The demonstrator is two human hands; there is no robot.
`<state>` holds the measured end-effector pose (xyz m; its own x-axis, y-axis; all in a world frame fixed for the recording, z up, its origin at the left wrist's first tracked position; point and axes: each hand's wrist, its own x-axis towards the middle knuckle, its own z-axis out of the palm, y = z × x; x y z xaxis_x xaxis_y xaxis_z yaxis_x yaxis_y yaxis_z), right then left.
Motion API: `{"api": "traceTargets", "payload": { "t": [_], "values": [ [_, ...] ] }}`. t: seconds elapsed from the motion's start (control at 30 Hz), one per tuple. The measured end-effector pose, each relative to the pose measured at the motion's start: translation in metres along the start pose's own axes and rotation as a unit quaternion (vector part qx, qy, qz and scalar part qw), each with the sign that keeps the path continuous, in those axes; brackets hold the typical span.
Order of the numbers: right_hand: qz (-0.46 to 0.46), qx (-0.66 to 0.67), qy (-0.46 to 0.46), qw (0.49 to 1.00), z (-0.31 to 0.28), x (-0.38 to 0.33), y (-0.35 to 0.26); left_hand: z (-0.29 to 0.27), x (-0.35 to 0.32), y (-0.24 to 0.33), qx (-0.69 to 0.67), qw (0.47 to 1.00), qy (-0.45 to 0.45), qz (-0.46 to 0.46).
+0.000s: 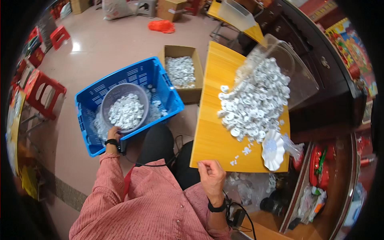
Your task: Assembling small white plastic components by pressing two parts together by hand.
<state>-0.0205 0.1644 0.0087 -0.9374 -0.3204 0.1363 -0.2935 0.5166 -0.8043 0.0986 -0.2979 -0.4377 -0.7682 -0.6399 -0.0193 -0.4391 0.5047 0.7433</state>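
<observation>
Bowl [122, 90], round and grey, sits inside a blue tub [154, 70] at the wearer's eleven o'clock, half filled with small white parts [127, 110]. The left hand [114, 133] is at the bowl's seven o'clock, its grip meeting the near rim; whether it is clamped there or only touching, I cannot tell. Clear plastic [99, 125] lies around the bowl in the tub, and loose white parts lie beside it at three o'clock.

The right hand [212, 175] is at the near left corner of the yellow tabletop [210, 132], between one and two o'clock. Its grip is curled inward; whether thumb and fingers meet, or have something between them, I cannot tell.

A large heap of white parts covers the middle of the tabletop, running up to a clear bin [301, 76] at the heap's one o'clock. A fluted white dish [279, 163] stands at the heap's five o'clock, with tiny bits [246, 151] scattered to its left.

A cardboard box [190, 95], also holding white parts, stands on the floor [100, 52] at twelve o'clock, between tub and tabletop.
</observation>
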Motion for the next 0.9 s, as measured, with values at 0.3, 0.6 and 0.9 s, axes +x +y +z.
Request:
{"api": "traceTargets", "payload": {
  "t": [0.3,0.6,0.9],
  "values": [
    [-0.002,-0.067,0.118,0.991,-0.040,-0.004,0.015,-0.063,0.043,0.057,-0.377,0.817,0.215,-0.378],
    [0.023,-0.175,0.213,0.961,-0.068,-0.020,0.057,-0.095,0.006,0.430,-0.424,0.905,-0.006,0.030],
    [-0.057,-0.251,0.153,0.954,-0.077,-0.016,0.052,-0.011,-0.058,0.582,-0.163,0.890,-0.216,0.367]
  ]
}}
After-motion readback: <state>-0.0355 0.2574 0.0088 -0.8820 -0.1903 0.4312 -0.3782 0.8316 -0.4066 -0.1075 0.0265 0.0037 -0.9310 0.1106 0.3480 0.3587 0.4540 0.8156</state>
